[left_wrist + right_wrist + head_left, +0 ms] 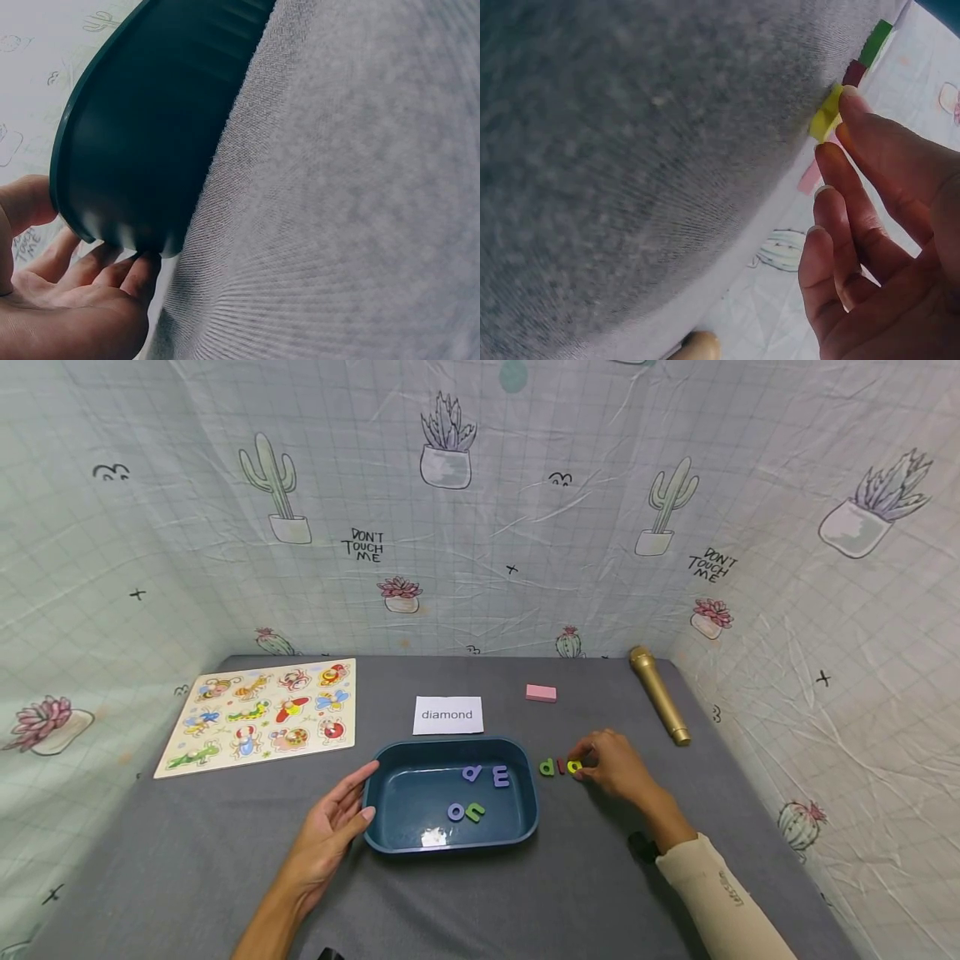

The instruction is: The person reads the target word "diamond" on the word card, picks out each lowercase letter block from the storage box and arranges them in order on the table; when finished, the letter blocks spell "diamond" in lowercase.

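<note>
At the left end of a dark blue tray [450, 849], my left hand [327, 835] rests with its thumb at the rim and its loosely extended fingers against the outer wall. In the tray lie a purple d [471, 773], a purple m [501, 776], a purple o [455, 812] and a green n [474, 812]. Right of the tray, my right hand [611, 764] pinches a small yellow letter [826, 114] between thumb and index finger, low over the cloth. Beside it, in a row, lie a red bar-shaped letter [560, 766] and a green d [547, 767].
A white card [448, 727] reading "diamond" lies behind the tray. A pink block [541, 693] and a gold microphone [660, 696] are at the back right. On the left lies an insect puzzle board [258, 758]. Patterned cloth [480, 552] walls the grey table.
</note>
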A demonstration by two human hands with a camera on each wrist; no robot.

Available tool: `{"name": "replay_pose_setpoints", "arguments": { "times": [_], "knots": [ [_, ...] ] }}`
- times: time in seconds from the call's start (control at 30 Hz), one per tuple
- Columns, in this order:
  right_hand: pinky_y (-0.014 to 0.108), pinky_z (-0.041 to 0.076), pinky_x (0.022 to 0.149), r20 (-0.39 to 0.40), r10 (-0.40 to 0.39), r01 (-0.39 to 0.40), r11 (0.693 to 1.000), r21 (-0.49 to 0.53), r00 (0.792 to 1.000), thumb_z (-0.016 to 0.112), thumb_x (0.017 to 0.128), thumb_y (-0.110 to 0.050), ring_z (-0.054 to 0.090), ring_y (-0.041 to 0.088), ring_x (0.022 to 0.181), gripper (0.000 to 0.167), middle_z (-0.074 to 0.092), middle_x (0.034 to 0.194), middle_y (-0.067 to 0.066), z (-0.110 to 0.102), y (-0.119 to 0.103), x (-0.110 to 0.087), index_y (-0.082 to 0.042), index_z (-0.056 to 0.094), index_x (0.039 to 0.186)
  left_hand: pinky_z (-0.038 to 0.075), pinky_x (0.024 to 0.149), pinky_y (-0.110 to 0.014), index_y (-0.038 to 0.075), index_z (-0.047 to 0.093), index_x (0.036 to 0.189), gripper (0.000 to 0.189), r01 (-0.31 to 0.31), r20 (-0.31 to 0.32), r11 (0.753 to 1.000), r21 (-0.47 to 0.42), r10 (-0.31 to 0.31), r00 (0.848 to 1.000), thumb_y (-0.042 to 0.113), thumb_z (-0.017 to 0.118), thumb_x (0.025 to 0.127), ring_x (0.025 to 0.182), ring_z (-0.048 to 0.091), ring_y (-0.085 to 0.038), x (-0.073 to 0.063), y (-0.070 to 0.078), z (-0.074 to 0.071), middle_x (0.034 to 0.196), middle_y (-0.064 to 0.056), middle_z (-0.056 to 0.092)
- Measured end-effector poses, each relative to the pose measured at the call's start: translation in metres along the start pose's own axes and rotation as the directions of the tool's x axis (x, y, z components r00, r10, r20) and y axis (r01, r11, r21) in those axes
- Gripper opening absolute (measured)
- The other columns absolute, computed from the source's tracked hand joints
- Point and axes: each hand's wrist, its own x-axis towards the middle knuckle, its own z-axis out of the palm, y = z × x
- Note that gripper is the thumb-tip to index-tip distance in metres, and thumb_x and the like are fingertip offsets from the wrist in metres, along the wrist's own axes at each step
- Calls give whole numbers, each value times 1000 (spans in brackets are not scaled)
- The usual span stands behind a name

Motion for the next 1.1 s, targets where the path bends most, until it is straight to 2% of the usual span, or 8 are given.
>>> {"name": "replay_pose_setpoints", "arguments": {
  "times": [0.17, 0.3, 0.53, 0.67, 0.83, 1.1],
  "knots": [
    [49, 57, 82, -44, -8, 8, 1000, 0, 999, 91, 84, -11, 64, 27, 95, 21, 77, 104, 7, -6, -7, 0, -11, 83, 103, 35, 114, -5, 13, 36, 165, 63, 7, -3, 1000, 3, -7, 1000, 11, 62, 108, 166, 15, -29, 1, 0, 0, 176, -7, 27],
    [48, 57, 82, -94, -45, 45, 999, -2, 995, 90, 85, -12, 64, 27, 96, 24, 78, 107, 7, -16, -21, -3, -10, 83, 107, 34, 114, -5, 13, 36, 165, 64, 7, -5, 1000, 5, -7, 1000, 11, 63, 107, 166, 16, -29, 0, 1, 1, 176, -7, 28],
    [45, 56, 85, -151, -102, 108, 994, 31, 983, 92, 83, -16, 64, 25, 99, 30, 77, 109, 4, -32, -59, -7, -12, 82, 111, 34, 114, -4, 13, 37, 165, 63, 11, -11, 1000, 15, -11, 1000, 11, 63, 107, 166, 16, -29, 0, 1, 1, 176, -7, 28],
    [40, 55, 83, -166, -140, 148, 988, 41, 976, 92, 83, -18, 63, 23, 99, 31, 77, 108, 1, -36, -80, -9, -15, 82, 112, 34, 113, -4, 13, 37, 165, 63, 9, -12, 1000, 14, -9, 1000, 11, 63, 107, 166, 17, -29, 1, 1, 1, 176, -7, 28],
    [34, 56, 80, -150, -174, 187, 979, 77, 973, 93, 82, -19, 63, 21, 98, 32, 76, 108, -1, -32, -104, -10, -16, 83, 112, 34, 114, -4, 13, 37, 165, 63, 1, -10, 1000, 14, -1, 1000, 11, 62, 107, 166, 16, -29, 1, 1, 1, 176, -7, 28],
    [34, 56, 83, -54, -170, 174, 981, 86, 984, 93, 82, -19, 63, 21, 102, 32, 76, 112, -2, -9, -125, -5, -19, 83, 112, 35, 114, -4, 14, 37, 165, 63, 4, -8, 1000, 14, -3, 1000, 12, 63, 107, 166, 17, -28, 1, 0, 1, 176, -6, 28]
  ]
}}
